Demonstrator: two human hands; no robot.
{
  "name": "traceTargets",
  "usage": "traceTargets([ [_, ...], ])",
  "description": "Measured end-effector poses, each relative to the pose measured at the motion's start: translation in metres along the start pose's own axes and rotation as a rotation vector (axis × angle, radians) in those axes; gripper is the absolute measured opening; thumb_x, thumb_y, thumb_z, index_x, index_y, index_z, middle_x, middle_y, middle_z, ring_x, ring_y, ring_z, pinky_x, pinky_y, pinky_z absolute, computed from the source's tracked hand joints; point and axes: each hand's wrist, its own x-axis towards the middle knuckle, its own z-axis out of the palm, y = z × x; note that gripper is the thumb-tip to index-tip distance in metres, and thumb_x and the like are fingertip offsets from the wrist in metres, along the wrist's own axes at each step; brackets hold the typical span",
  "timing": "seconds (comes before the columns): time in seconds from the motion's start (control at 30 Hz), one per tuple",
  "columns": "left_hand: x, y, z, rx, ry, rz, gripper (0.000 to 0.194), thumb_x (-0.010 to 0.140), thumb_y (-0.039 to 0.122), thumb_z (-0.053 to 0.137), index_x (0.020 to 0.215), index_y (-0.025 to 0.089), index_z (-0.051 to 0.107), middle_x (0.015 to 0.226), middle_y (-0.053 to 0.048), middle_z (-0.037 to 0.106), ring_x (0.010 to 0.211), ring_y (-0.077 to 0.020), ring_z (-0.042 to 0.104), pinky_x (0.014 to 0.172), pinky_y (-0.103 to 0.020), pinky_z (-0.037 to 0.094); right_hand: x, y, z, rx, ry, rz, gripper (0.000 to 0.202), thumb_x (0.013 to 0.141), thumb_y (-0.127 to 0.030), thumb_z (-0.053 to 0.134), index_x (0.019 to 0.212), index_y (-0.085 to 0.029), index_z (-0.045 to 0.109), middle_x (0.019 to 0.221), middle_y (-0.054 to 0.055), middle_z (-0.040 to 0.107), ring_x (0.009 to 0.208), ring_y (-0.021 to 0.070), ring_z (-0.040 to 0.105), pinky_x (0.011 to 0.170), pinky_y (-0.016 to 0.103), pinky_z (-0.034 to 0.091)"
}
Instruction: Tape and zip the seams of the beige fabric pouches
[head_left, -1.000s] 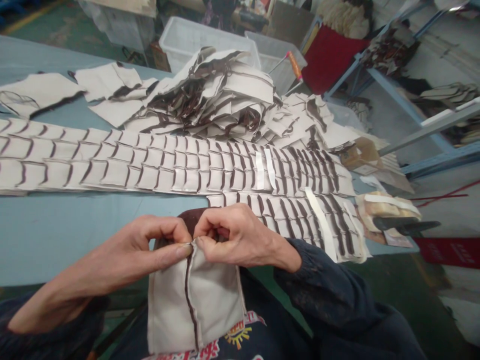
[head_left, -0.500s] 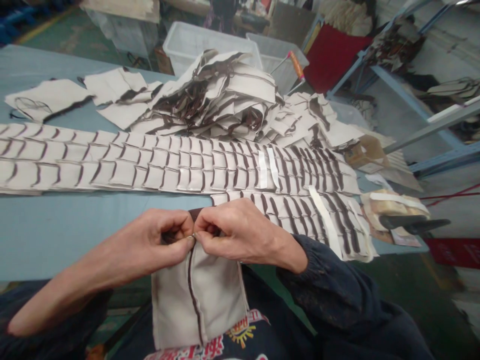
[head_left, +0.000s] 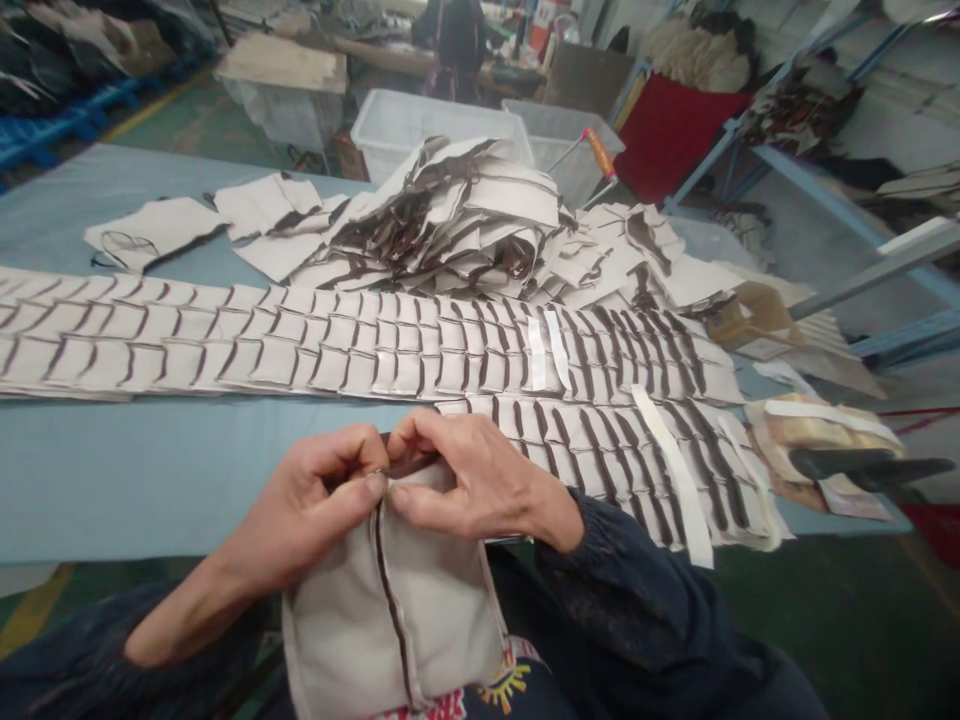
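Observation:
A cream fabric piece point(head_left: 442, 590) with a dark brown strip down its middle hangs over my lap. My left hand point(head_left: 319, 500) pinches its top edge between thumb and curled fingers. Right beside it, my right hand point(head_left: 465, 475) grips the same edge, the two thumbs almost touching at the top of the brown strip. A dark band shows between the hands. Beyond them, overlapping rows of cream pieces with brown edges point(head_left: 315, 340) lie across the blue table point(head_left: 150, 480).
A large heap of cream and brown pieces point(head_left: 480, 210) lies at the back of the table. Behind it stand translucent bins point(head_left: 442, 115). At the right are a cardboard box point(head_left: 754, 315), a bundle with a dark-handled tool point(head_left: 847, 465) and a blue metal rack point(head_left: 817, 200).
The whole view has shifted, showing more at the top. My right hand's fingers have changed position on the edge, and the fabric piece's lower part has spread and tilted slightly.

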Motion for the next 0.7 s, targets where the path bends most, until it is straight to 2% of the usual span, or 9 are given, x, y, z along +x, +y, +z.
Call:
traceTargets([
  [0.17,-0.004,0.008,0.001,-0.178,0.036,-0.016,0.049,0.104,0.056,0.077,0.075,0.027,0.050,0.068,0.009,0.038,0.063,-0.0146,0.032,0.060,-0.028,0.033,0.005,0.003,0.008,0.084,0.005,-0.051,0.030,0.092,-0.049,0.077,0.085,-0.028,0.057,0.075,-0.005,0.063,0.068,0.0157,0.055,0.069,0.031,0.046],
  [0.23,-0.003,0.015,-0.002,-0.232,-0.053,-0.087,0.055,0.102,0.061,0.083,0.076,0.027,0.051,0.069,0.009,0.041,0.064,-0.0140,0.034,0.059,-0.026,0.032,0.005,0.008,0.012,0.132,0.002,-0.042,0.032,0.089,-0.049,0.080,0.082,-0.027,0.058,0.073,-0.005,0.062,0.066,0.0145,0.053,0.067,0.030,0.044],
  [0.33,0.002,0.023,-0.013,-0.287,-0.274,-0.216,0.063,0.101,0.073,0.088,0.078,0.026,0.054,0.068,0.009,0.042,0.059,-0.0118,0.032,0.052,-0.024,0.026,0.005,0.014,0.014,0.168,-0.018,-0.041,0.035,0.087,-0.049,0.083,0.079,-0.027,0.056,0.073,-0.006,0.061,0.066,0.0132,0.050,0.066,0.029,0.041],
  [0.4,0.006,0.026,-0.023,-0.261,-0.355,-0.245,0.064,0.103,0.076,0.088,0.081,0.025,0.058,0.069,0.009,0.042,0.058,-0.0110,0.031,0.051,-0.022,0.025,0.006,0.017,0.012,0.177,-0.045,-0.036,0.037,0.088,-0.050,0.084,0.080,-0.026,0.057,0.073,-0.007,0.060,0.067,0.0127,0.050,0.068,0.029,0.041],
  [0.47,0.009,0.030,-0.033,-0.202,-0.386,-0.227,0.059,0.106,0.072,0.088,0.084,0.023,0.063,0.072,0.007,0.047,0.061,-0.0121,0.038,0.053,-0.021,0.031,0.006,0.017,0.007,0.180,-0.070,-0.030,0.036,0.090,-0.051,0.084,0.082,-0.026,0.060,0.074,-0.007,0.060,0.068,0.0126,0.050,0.069,0.028,0.041],
  [0.57,0.011,0.036,-0.044,-0.079,-0.404,-0.140,0.043,0.111,0.058,0.080,0.091,0.020,0.078,0.080,0.002,0.063,0.071,-0.0158,0.053,0.062,-0.021,0.043,0.007,0.015,0.000,0.169,-0.095,-0.026,0.032,0.092,-0.050,0.082,0.085,-0.025,0.064,0.077,-0.006,0.063,0.070,0.0130,0.053,0.070,0.028,0.042],
  [0.63,0.012,0.042,-0.048,0.007,-0.419,-0.099,0.036,0.112,0.048,0.072,0.098,0.019,0.085,0.086,0.000,0.072,0.076,-0.0171,0.060,0.067,-0.022,0.048,0.006,0.014,-0.003,0.152,-0.099,-0.023,0.030,0.092,-0.050,0.081,0.086,-0.025,0.065,0.079,-0.006,0.065,0.071,0.0132,0.055,0.071,0.028,0.043],
  [0.7,0.013,0.047,-0.047,0.072,-0.419,-0.072,0.033,0.110,0.041,0.066,0.097,0.018,0.086,0.086,0.001,0.074,0.078,-0.0163,0.063,0.070,-0.021,0.049,0.005,0.014,-0.005,0.140,-0.107,-0.023,0.030,0.092,-0.049,0.080,0.086,-0.026,0.063,0.080,-0.005,0.065,0.072,0.0132,0.056,0.071,0.028,0.043],
])
